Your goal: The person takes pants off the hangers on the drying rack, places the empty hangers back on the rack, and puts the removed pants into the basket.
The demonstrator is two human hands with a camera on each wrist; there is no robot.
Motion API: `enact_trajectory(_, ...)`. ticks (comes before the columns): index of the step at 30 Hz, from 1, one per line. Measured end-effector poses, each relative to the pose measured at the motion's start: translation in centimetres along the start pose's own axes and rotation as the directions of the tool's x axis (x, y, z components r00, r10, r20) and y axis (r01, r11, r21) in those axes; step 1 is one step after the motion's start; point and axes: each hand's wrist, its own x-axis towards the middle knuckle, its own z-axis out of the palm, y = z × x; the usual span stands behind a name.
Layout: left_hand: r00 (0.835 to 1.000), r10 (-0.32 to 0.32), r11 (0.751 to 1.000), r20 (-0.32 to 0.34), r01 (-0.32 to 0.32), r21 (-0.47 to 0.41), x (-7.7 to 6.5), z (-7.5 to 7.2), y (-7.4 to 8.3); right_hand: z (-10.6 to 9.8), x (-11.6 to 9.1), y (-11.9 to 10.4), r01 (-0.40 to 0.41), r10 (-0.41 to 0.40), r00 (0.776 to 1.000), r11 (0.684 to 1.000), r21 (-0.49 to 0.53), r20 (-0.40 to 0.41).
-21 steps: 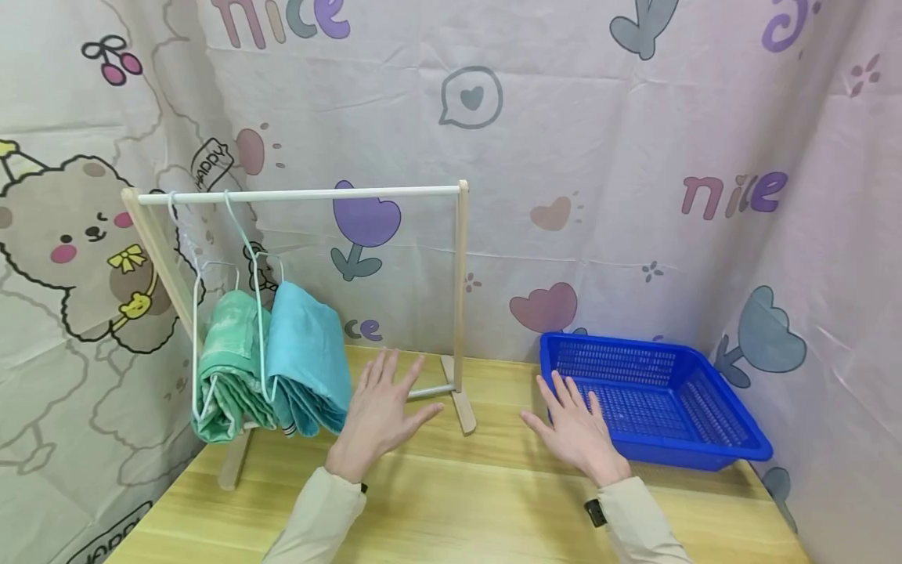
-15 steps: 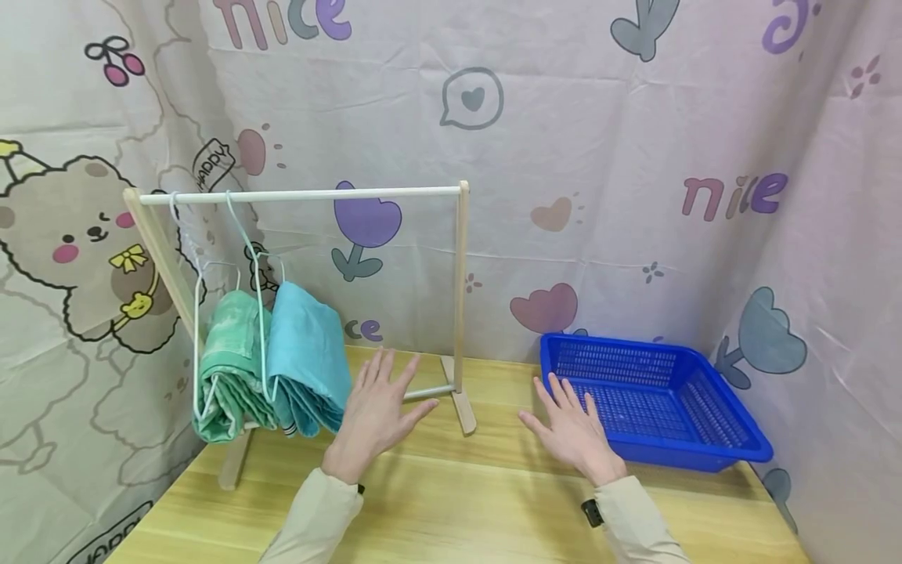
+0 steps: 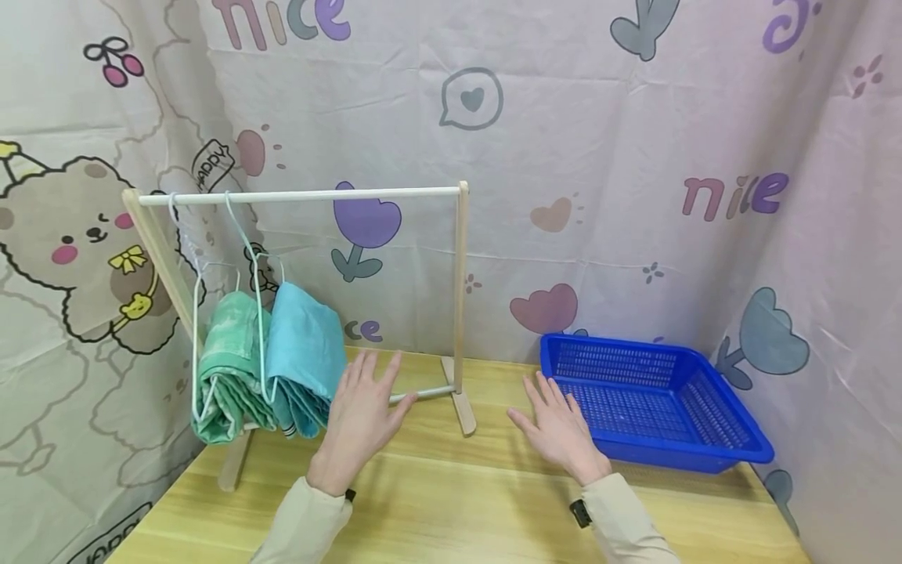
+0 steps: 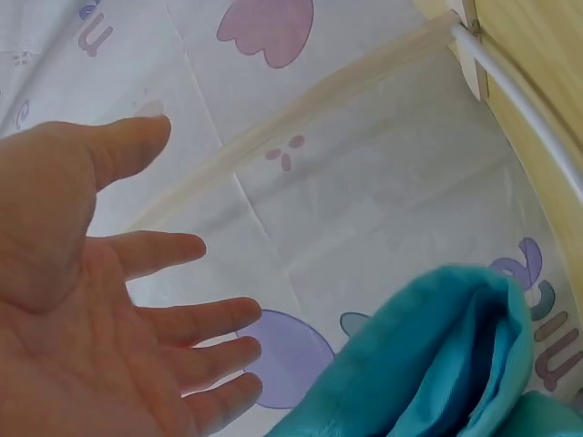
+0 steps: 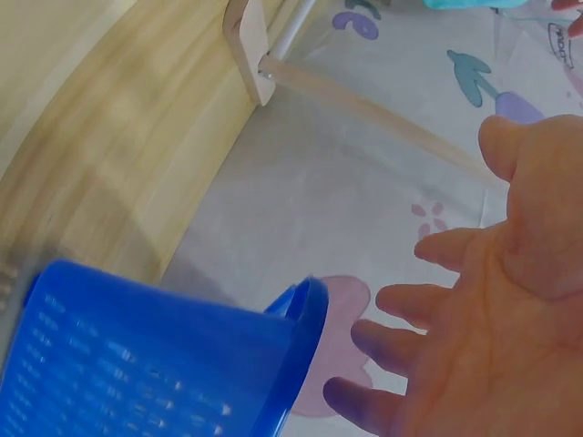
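My left hand (image 3: pixel 358 419) is held over the table with its fingers spread and nothing in it. Just left of it a folded light-blue cloth (image 3: pixel 304 337) hangs on a pale hanger (image 3: pixel 257 290); the hand overlaps its lower right edge in the head view. Farther left, a folded green cloth (image 3: pixel 231 352) hangs on a second hanger (image 3: pixel 196 337). My right hand (image 3: pixel 561 431), also spread and holding nothing, is beside the left end of a blue plastic basket (image 3: pixel 676 458). In the right wrist view the basket (image 5: pixel 155 337) lies close to the fingertips.
A small wooden clothes rack (image 3: pixel 460 290) with a white top rail (image 3: pixel 338 193) stands at the left on a wood-grain table (image 3: pixel 451 509). Its foot (image 3: pixel 463 407) lies between the hands. Printed curtains (image 3: pixel 585 133) close off the back and both sides.
Both hands have shifted left and slightly toward the body, the left one now overlapping the blue cloth. Cloths, rack and basket stay where they were.
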Motion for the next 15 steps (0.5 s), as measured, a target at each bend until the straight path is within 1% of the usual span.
enact_trajectory(3,0.998,0.005,1.0,-0.06,-0.005,-0.004,-0.1,-0.5,-0.3,0.2,0.2,-0.5,0.012,-0.012,1.0,1.0,0.003,-0.001)
enact_trajectory(7,0.99,-0.004,1.0,-0.141,0.0,-0.03,-0.1,-1.3,-0.5,0.4,0.5,-1.0,0.034,-0.034,0.999,0.999,0.018,0.0)
enact_trajectory(10,0.984,-0.015,0.999,-0.178,0.008,-0.043,-0.1,-2.0,-0.5,0.6,0.9,-1.4,0.061,-0.061,0.998,0.998,0.022,-0.011)
enact_trajectory(15,0.974,-0.028,0.999,-0.226,0.019,-0.043,-0.1,-2.8,-0.9,0.9,1.3,-1.8,0.081,-0.081,0.997,0.997,0.015,-0.016)
